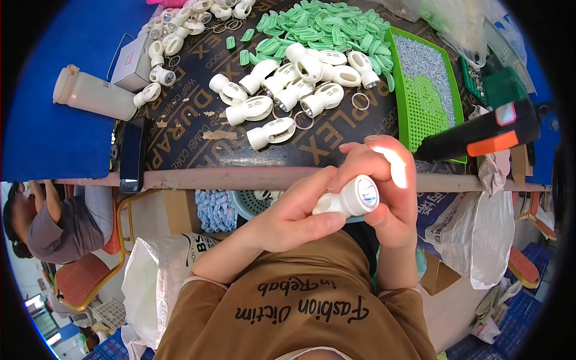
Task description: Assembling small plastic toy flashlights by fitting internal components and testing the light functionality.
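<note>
In front of my chest, just below the table edge, I hold a small white flashlight [359,197] with its lens turned to the right. My left hand [294,213] is closed round its body, thumb lying along the near side. Curled about the head end is my right hand [390,186], with its thumb and fingers at the lens rim. A bright patch of light falls on the right fingers. On the table beyond lies a loose group of similar white flashlights [270,131], several with key rings. Behind them is a heap of green plastic pieces [336,30].
A bright green basket [414,138] of small metal parts stands at the right, beside a black tool with an orange switch [492,144]. More white flashlights [174,42], a white bottle [90,93] and a phone [133,150] lie leftward. Someone sits at the far left.
</note>
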Demonstrator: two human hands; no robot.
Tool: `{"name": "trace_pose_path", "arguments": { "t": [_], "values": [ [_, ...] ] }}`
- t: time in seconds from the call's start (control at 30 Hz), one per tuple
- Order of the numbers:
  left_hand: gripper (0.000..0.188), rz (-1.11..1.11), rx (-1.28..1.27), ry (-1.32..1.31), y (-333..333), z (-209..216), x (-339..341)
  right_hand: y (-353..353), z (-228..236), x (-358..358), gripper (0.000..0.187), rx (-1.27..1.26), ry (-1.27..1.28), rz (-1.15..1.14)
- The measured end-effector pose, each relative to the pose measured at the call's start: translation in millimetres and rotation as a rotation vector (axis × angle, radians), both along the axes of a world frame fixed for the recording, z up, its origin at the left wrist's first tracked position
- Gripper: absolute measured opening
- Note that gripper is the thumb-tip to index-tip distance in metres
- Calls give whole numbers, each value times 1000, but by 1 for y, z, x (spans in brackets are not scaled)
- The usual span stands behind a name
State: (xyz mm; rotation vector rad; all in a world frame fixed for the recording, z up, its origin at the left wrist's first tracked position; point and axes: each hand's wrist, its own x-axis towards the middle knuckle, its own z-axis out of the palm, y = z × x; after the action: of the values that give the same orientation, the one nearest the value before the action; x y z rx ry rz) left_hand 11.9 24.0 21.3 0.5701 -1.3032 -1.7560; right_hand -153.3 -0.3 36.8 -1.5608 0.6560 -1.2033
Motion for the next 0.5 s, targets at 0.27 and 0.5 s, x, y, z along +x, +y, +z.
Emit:
{"name": "trace_pose_path", "arguments": {
  "t": [0.27, 0.5],
  "values": [
    [39, -22, 196, 118, 6, 9, 2, -2, 6, 1, 74, 15, -83, 115],
    [42, -46, 246, 143, 6, 10, 3, 1, 6, 1, 73, 47, -73, 116]
  ]
}}
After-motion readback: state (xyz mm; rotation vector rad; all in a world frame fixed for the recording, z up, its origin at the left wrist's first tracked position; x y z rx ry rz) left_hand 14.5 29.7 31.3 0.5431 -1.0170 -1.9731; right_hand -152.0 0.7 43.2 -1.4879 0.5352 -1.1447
